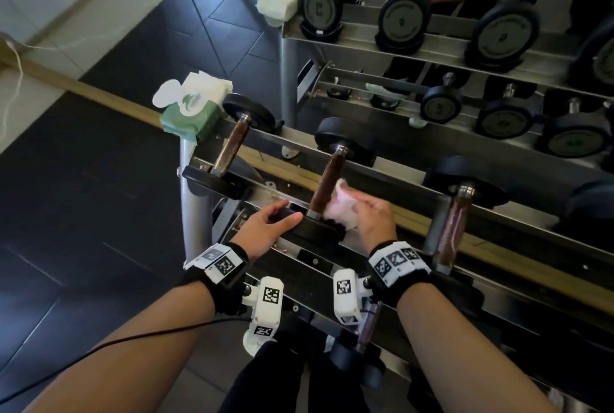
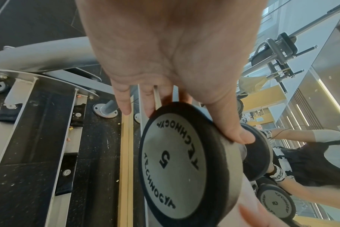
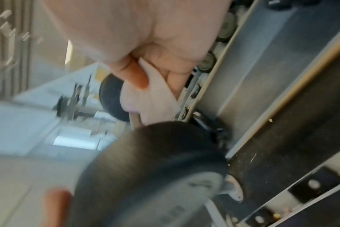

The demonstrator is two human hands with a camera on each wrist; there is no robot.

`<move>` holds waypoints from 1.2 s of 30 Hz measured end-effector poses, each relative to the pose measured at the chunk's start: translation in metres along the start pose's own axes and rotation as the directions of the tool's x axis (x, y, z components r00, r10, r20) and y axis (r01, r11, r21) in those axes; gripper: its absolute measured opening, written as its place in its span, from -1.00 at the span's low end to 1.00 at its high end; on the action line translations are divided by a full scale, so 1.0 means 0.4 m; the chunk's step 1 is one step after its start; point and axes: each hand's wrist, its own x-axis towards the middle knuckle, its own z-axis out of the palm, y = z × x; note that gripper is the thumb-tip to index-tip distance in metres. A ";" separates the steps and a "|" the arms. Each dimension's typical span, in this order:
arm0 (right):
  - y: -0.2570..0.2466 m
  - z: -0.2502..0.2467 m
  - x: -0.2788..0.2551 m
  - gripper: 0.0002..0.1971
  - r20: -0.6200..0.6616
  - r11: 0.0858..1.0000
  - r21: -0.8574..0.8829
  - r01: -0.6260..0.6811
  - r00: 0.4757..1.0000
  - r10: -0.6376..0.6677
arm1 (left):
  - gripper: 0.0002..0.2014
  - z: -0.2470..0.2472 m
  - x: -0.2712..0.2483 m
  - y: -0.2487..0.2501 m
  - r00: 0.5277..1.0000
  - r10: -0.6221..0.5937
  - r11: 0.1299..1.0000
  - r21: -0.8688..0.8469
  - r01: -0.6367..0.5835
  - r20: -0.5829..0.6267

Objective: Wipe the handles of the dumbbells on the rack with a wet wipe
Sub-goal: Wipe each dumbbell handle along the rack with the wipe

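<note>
Three dumbbells lie on the top rail of the rack (image 1: pixel 196 213). On the near black head of the middle dumbbell (image 1: pixel 327 176), marked 5 (image 2: pixel 175 161), sits my left hand (image 1: pixel 269 223) (image 2: pixel 184 98): thumb over one side of the rim, fingers down the other. My right hand (image 1: pixel 373 216) (image 3: pixel 145 64) holds a crumpled white wet wipe (image 1: pixel 342 205) (image 3: pixel 145 99) against the lower right side of that dumbbell's brown knurled handle. The right wrist view is blurred.
A green pack of wet wipes (image 1: pixel 192 110), lid open, sits on the rack's left end. Other dumbbells lie to the left (image 1: pixel 232 147) and right (image 1: pixel 455 223), and one on the lower row (image 1: pixel 368 323). A mirror behind reflects the rack. Dark floor lies to the left.
</note>
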 end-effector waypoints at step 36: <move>0.057 0.038 -0.047 -0.68 0.103 0.967 -0.254 0.025 0.995 0.001 | -0.25 0.000 -0.005 -0.002 0.999 0.043 0.998 0.036 -0.043 -0.011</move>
